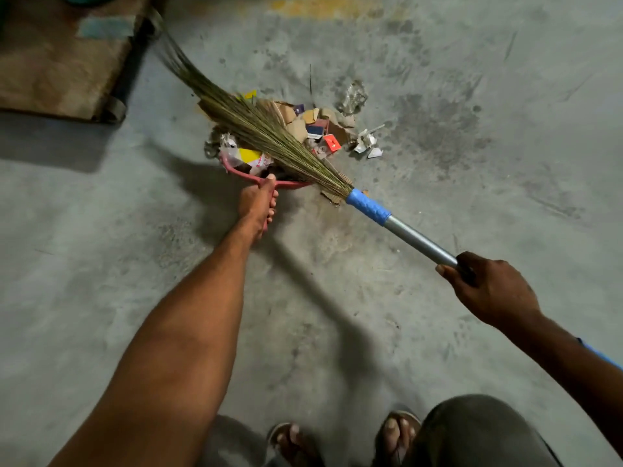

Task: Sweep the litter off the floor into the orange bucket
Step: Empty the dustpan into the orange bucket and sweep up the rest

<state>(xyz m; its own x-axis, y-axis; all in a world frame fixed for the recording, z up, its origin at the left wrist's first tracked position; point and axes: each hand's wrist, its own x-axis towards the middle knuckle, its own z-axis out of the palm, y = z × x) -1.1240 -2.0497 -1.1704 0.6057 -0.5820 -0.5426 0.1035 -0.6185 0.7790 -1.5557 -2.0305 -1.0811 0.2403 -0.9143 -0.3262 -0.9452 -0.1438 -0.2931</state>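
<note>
Forward, left hand (259, 201) around dustpan handle (256, 181).

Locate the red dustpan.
Head view, centre-left: the red dustpan lies at the near edge of the litter pile, its handle gripped by the left hand, with the broom bristles across it.

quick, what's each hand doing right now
Left hand: grips the handle of the red dustpan.
Right hand: grips the metal shaft of the broom.
</note>
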